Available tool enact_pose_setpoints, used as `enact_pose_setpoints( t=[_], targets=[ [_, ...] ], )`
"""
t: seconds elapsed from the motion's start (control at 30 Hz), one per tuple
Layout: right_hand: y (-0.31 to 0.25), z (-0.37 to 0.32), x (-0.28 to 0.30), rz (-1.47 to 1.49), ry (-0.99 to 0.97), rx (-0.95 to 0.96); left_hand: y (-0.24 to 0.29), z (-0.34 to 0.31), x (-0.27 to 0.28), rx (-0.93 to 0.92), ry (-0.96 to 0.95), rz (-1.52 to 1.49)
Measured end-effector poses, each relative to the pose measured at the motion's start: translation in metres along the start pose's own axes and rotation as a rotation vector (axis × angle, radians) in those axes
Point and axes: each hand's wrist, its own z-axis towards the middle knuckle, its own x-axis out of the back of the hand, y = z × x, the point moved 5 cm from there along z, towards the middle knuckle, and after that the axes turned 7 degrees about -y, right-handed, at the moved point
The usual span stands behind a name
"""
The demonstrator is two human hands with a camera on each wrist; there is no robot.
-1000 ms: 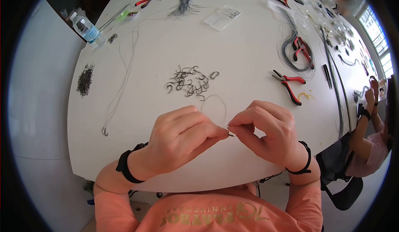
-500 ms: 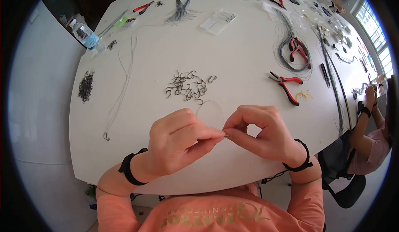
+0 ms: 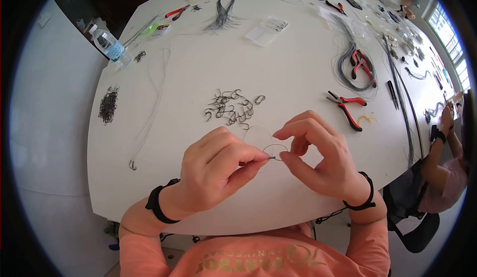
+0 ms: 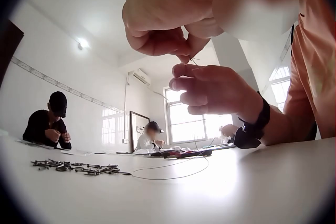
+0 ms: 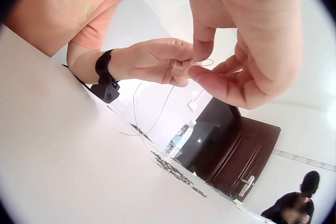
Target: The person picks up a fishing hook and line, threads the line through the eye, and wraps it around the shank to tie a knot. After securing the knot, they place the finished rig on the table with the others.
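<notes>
Over the near part of the table, my left hand (image 3: 213, 170) pinches a small dark piece (image 3: 272, 158) between thumb and index finger. A thin line forms a small loop (image 3: 276, 146) beside it, and a wider loop of line (image 3: 253, 127) reaches over the table. Close on the right is my right hand (image 3: 320, 160), its thumb and index finger apart and the other fingers bent. In the left wrist view the fingertips of my left hand (image 4: 173, 14) hide most of the piece. Whether the right thumb touches the line, I cannot tell.
Ahead lies a pile of dark hooks (image 3: 231, 107), with a denser pile (image 3: 108, 105) at the left. Red-handled pliers (image 3: 350, 109) rest at the right. Farther off are a bottle (image 3: 110, 46), a plastic bag (image 3: 267, 31) and bundled lines (image 3: 222, 14). Other people sit around the table.
My right thumb and index finger have parted and moved slightly away from the left fingertips. The dark piece and the small loop now show between the hands.
</notes>
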Motion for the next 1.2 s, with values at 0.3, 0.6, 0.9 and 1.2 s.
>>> enact_pose_setpoints(
  t=[0.3,0.6,0.9,1.2],
  targets=[
    [0.006,-0.005,-0.005,0.088,-0.075,0.015,0.003,-0.002,-0.005,-0.065,-0.015,0.120],
    [0.000,-0.006,0.003,0.048,-0.041,-0.019,0.002,0.000,-0.006,-0.036,-0.029,0.095],
    [0.028,-0.006,0.001,0.668,-0.127,-0.386,0.001,0.001,-0.004,0.051,-0.081,0.069],
    [0.017,-0.008,-0.017,-0.214,-0.190,0.027,-0.024,-0.014,-0.005,0.515,0.110,-0.706]
  ],
)
